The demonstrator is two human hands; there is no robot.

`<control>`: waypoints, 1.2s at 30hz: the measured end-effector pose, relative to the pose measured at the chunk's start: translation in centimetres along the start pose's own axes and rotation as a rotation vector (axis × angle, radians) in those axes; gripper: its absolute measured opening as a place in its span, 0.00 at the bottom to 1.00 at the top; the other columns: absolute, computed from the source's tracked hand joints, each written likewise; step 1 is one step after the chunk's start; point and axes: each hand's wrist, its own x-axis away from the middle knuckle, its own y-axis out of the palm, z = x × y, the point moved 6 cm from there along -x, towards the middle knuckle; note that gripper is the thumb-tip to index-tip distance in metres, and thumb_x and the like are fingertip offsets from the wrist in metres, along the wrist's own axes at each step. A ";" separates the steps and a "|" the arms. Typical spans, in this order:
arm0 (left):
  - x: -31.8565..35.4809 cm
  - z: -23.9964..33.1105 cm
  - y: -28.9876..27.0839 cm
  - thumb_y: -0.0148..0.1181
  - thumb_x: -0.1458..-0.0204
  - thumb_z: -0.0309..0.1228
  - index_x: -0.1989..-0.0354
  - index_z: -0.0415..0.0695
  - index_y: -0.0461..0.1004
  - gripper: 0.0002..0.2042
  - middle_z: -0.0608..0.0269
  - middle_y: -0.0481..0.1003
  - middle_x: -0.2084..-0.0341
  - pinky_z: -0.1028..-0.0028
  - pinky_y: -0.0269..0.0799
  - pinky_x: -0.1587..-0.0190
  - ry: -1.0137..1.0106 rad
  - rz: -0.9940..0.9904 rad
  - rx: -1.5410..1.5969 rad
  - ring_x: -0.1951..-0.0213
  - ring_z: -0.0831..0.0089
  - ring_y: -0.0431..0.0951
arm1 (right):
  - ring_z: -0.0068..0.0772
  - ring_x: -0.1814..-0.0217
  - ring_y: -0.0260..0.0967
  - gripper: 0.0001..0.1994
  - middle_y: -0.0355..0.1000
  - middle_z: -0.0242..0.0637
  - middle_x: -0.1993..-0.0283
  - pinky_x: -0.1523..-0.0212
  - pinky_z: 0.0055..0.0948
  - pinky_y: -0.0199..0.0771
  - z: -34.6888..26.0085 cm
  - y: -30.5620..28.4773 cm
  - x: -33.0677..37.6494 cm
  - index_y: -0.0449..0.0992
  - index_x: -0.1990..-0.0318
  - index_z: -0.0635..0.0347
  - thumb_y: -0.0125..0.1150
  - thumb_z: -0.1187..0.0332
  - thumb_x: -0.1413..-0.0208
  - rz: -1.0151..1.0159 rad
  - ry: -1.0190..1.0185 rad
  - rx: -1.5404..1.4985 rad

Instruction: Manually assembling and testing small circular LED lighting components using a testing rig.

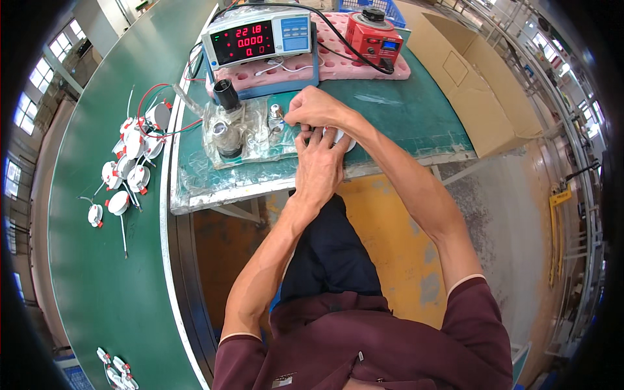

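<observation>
My left hand (318,166) is at the front of the green work table, its fingers bent over a white round lamp (350,144). Most of that lamp is hidden under my hands. My right hand (320,108) is just beyond the left one, curled with the fingertips pinched together. What it pinches, if anything, cannot be made out. Close to its fingertips stands a small metal fitting (276,112) on a plastic-wrapped board (260,140). A black cylindrical socket (226,95) and a grey, plastic-covered cylinder (225,138) stand further left on the board.
A meter with a red digital display (253,40) stands on pink foam (328,70), beside a red dial box (372,40). An open cardboard box (465,71) is at the right. Several white round lamps (133,144) with wires lie on the green belt (107,279) at the left.
</observation>
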 end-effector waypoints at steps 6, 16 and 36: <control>0.0 -0.2 -0.2 0.60 0.49 0.22 0.52 0.43 0.78 0.14 0.54 0.74 0.53 0.55 0.57 0.46 -0.030 0.033 0.060 0.47 0.55 0.72 | 0.27 0.81 0.71 0.12 0.73 0.40 0.83 0.81 0.27 0.69 -0.4 -0.1 0.0 0.74 0.82 0.66 0.65 0.67 0.57 0.043 0.062 0.102; 0.4 -0.2 -0.5 0.62 0.52 0.21 0.53 0.46 0.79 0.16 0.57 0.73 0.52 0.54 0.58 0.49 0.014 0.069 0.116 0.48 0.54 0.68 | 0.28 0.81 0.72 0.12 0.72 0.39 0.83 0.80 0.29 0.70 -1.2 -0.3 0.5 0.74 0.82 0.65 0.65 0.66 0.57 0.116 0.075 0.189; 0.3 -0.7 -0.6 0.58 0.57 0.16 0.48 0.44 0.78 0.24 0.49 0.70 0.47 0.46 0.61 0.43 0.008 0.113 0.099 0.42 0.47 0.64 | 0.29 0.81 0.74 0.12 0.75 0.40 0.83 0.78 0.29 0.72 -2.6 0.4 0.0 0.74 0.83 0.64 0.64 0.65 0.57 0.099 0.041 0.329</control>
